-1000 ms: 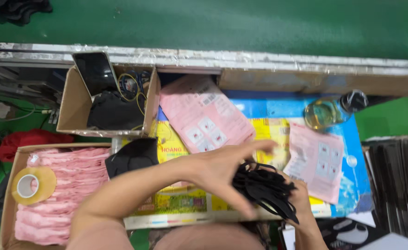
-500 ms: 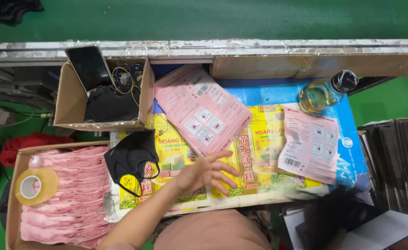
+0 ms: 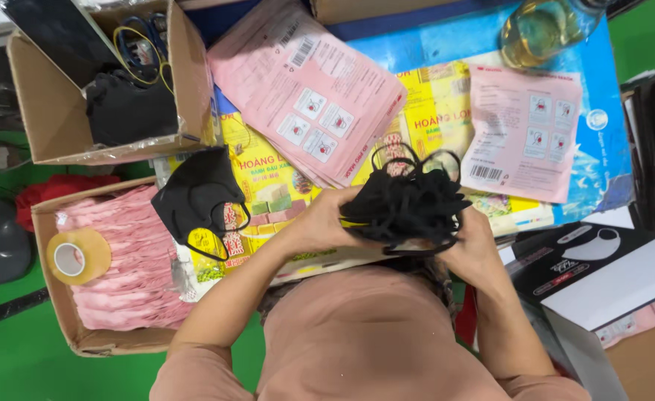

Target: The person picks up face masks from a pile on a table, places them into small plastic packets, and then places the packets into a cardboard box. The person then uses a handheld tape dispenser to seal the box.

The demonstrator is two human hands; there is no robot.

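My left hand and my right hand both grip a thick bundle of black face masks, held just above the table's near edge. Its black ear loops stick up at the top. A single black mask lies flat on the table to the left of my left hand. Beyond the bundle sits a fanned stack of pink printed pouches, and one separate pink pouch lies to the right of it.
A cardboard box of pink packets with a tape roll sits at the left. Another cardboard box with dark items is at the far left. A glass jar stands at the far right, a black-and-white carton near right.
My left hand drew back from reaching over the table. My right hand brought the black mask bundle up from the lower right, and both hands now hold it together.
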